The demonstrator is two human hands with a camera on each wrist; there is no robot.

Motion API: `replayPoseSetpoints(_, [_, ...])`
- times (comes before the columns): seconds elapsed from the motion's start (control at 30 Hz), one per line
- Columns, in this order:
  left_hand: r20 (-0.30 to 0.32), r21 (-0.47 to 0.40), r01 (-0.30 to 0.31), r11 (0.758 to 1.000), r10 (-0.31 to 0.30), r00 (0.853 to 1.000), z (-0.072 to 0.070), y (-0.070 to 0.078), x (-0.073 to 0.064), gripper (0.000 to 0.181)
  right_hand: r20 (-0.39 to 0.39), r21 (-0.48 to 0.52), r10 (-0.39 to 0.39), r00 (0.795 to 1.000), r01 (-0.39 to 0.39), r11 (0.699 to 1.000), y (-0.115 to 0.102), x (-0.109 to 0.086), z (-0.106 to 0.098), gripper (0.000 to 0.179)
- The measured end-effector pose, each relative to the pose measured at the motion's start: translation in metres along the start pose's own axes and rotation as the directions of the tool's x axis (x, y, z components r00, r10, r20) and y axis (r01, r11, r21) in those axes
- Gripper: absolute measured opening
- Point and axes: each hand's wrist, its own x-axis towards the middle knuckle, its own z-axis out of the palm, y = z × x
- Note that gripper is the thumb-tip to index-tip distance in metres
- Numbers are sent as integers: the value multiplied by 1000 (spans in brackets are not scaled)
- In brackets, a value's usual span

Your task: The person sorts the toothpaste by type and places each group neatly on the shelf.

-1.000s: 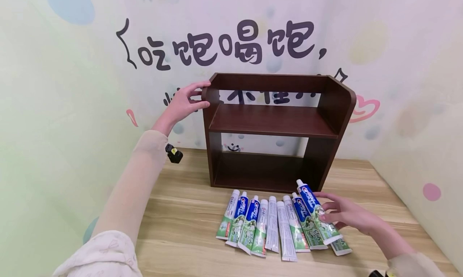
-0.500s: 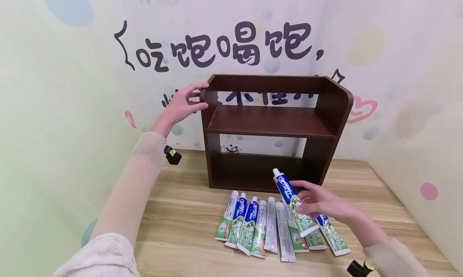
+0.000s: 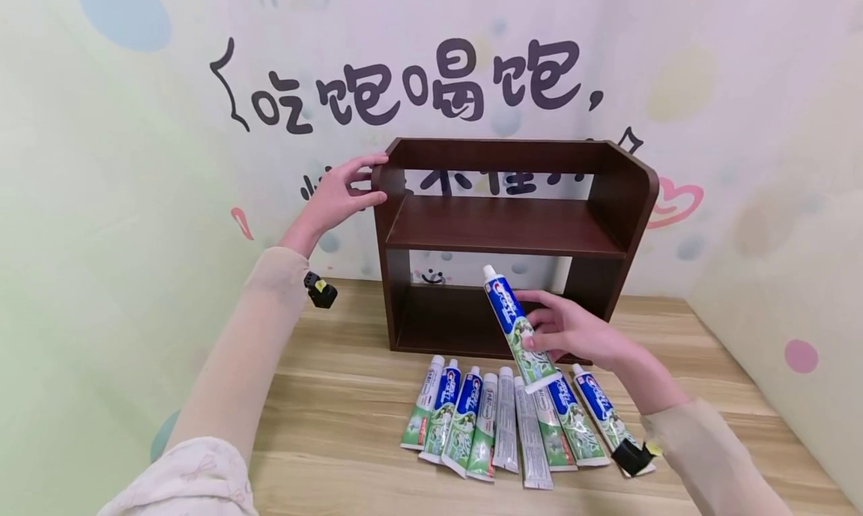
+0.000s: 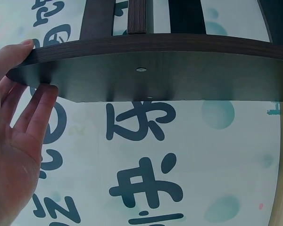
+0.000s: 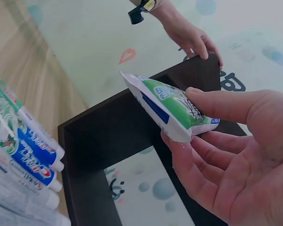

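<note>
My right hand [image 3: 573,332] pinches a blue, green and white tube of toothpaste [image 3: 509,314], thumb on the printed face and fingers behind. The tube slants, its white cap up and to the left, in front of the lower compartment of a dark brown wooden shelf [image 3: 506,225]. In the right wrist view the crimped end of the toothpaste [image 5: 167,101] points toward the upper left. My left hand [image 3: 340,198] holds the shelf's upper left side, its thumb and fingers on either side of the panel edge [image 4: 141,44] in the left wrist view.
Several toothpaste tubes [image 3: 465,419] lie side by side on the wooden table [image 3: 337,396], in front of the shelf, caps toward it. Behind the shelf stands a wall [image 3: 418,22] with dark lettering. A small black camera [image 3: 320,291] hangs at the left wrist.
My right hand has lifted the toothpaste tube up and to the left, from over the right end of the row to before the lower compartment. The left hand stays on the shelf.
</note>
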Motion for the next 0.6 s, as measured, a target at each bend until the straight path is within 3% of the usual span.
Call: replayPoseSetpoints(0.6, [0,-14,-2,1000,2,1000,0,-1,-1,60,-96,-52,-8,995,3,999,-61,40,-16,73])
